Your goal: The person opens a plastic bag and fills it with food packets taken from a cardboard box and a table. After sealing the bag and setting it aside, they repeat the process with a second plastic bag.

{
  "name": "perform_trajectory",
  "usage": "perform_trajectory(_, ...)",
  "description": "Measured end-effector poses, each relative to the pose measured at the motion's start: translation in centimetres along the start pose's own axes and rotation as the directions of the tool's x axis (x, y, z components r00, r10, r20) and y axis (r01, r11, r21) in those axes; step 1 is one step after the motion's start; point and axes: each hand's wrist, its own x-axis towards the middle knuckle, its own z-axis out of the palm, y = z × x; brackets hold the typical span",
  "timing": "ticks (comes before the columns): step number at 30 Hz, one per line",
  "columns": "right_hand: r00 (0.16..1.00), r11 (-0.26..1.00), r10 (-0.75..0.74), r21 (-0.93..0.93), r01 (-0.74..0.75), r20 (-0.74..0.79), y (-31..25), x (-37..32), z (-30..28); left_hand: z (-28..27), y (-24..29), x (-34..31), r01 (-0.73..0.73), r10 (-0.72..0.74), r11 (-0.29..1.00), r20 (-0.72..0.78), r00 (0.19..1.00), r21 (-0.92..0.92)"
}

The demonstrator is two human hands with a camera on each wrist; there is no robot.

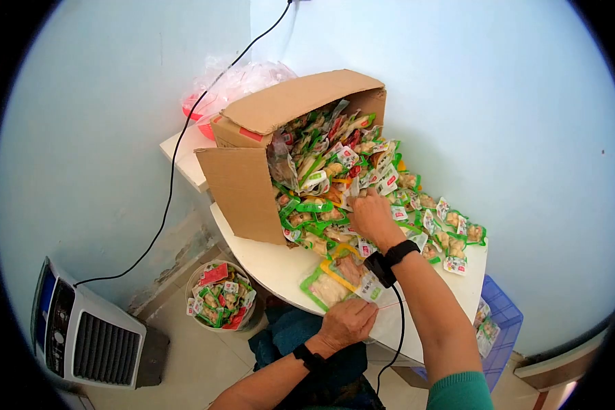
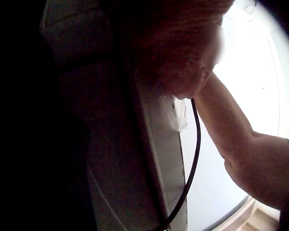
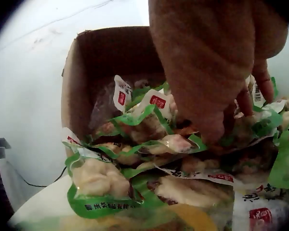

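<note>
Many small clear food packets with green edges spill from a tipped cardboard box across a white table. My right hand reaches down into them at the box mouth; in the right wrist view its thumb and fingers point down among the packets, tips partly hidden. At the table's front edge my left hand pinches the end of flat packets, one green-edged and one yellow-edged. The left wrist view shows the left hand dark and close, its fingertips unclear.
A bucket of packets stands on the floor at left, beside an air cooler. A blue basket with packets is at lower right. Behind the box lie clear plastic bags. A black cable hangs along the wall.
</note>
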Motion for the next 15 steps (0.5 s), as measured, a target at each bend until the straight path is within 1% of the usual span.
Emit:
perform_trajectory(3, 0.999, 1.000, -0.005, 0.001, 0.005, 0.034, 0.1, -0.8, -0.3, 0.1, -0.1, -0.1, -0.006, 0.006, 1.000, -0.012, 1.000, 0.002)
perform_trajectory(6, 0.997, 0.998, -0.001, 0.060, -0.004, 0.079, 0.2, -1.5, -1.3, -0.1, 0.2, 0.1, 0.001, -0.001, 1.000, -0.003, 1.000, 0.003)
perform_trajectory(9, 0.996, 0.995, 0.001, 0.097, -0.010, 0.088, 0.5, -2.1, -1.1, -0.1, 0.1, 0.0, -0.001, 0.001, 1.000, 0.002, 1.000, 0.007)
perform_trajectory(12, 0.993, 0.997, 0.034, 0.060, -0.041, 0.109, 0.6, -3.1, -1.5, -0.2, 0.1, 0.1, -0.019, 0.020, 1.000, -0.013, 1.000, 0.013)
perform_trajectory(15, 0.985, 0.999, 0.046, -0.021, -0.043, 0.164, 1.7, -4.2, -1.4, -0.2, 0.1, 0.2, -0.024, 0.024, 1.000, -0.026, 0.999, -0.001)
